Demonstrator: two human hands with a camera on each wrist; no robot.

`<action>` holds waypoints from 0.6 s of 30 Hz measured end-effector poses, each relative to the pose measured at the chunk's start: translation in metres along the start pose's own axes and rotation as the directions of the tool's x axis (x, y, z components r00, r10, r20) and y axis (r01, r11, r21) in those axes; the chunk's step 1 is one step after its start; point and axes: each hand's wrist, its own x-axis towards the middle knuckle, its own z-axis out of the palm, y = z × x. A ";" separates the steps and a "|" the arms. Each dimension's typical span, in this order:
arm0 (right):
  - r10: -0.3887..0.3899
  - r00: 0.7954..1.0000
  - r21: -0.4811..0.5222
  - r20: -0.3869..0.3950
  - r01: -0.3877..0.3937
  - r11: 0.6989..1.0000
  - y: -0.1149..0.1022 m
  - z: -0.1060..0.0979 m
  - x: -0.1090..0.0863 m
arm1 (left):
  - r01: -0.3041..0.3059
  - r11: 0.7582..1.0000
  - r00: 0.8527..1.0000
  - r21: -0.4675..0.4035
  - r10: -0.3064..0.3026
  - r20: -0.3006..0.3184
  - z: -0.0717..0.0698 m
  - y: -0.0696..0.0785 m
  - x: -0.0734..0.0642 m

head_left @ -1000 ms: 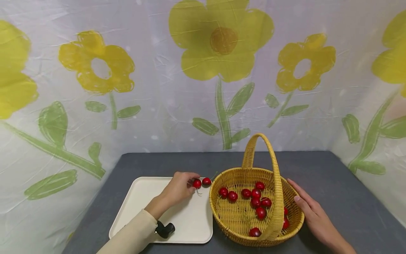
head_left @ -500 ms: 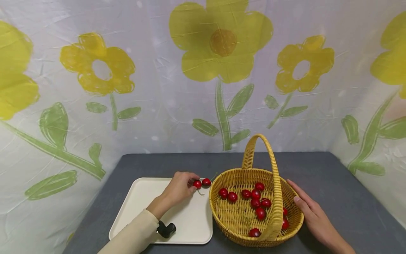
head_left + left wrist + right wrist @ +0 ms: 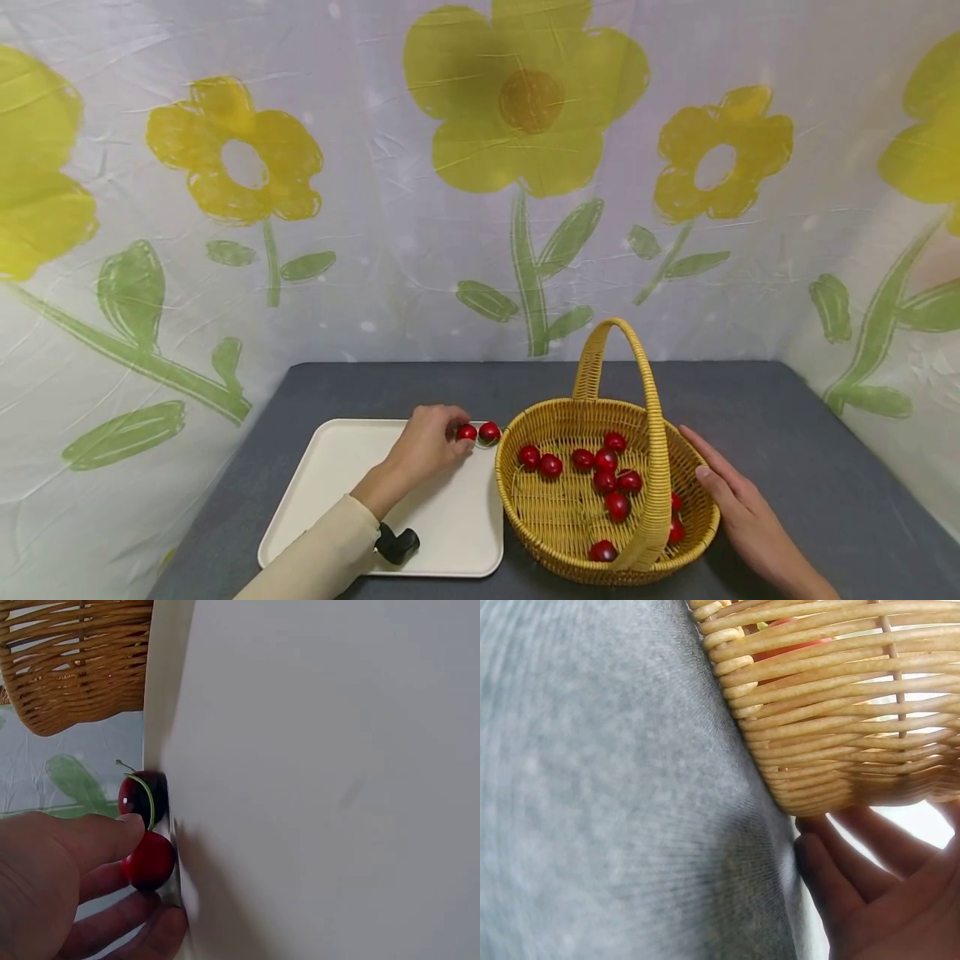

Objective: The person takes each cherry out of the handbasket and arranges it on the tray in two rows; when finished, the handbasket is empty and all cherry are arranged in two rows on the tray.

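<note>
At the far right corner of a white tray (image 3: 450, 525), my left hand (image 3: 420, 450) pinches a red cherry (image 3: 150, 861) between thumb and fingers. The cherry's green stem curves up past the thumb tip in the left wrist view. Right beside it, a second cherry (image 3: 489, 432) lies against the tray's rim. A yellow wicker basket (image 3: 555, 560) with a tall handle stands to the right of the tray and holds several red cherries (image 3: 617, 505). My right hand (image 3: 750, 508) rests along the basket's right side, fingers extended and thumb near the rim; its fingertips touch the weave low down in the right wrist view.
Both tray and basket stand on a dark grey table (image 3: 817, 467). Behind it hangs a pale cloth (image 3: 390, 275) printed with yellow flowers. A black strap-like device (image 3: 397, 546) on the left wrist hangs over the tray.
The left fingers have shifted slightly round the cherry, and its stem, which pointed toward the front, now lies toward the second cherry. The right hand and basket have stayed put.
</note>
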 end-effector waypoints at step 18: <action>0.014 1.000 0.003 0.000 -0.014 1.000 -0.002 0.001 0.001 | 0.117 0.971 0.992 -0.208 -0.103 0.078 -0.028 -0.002 -0.003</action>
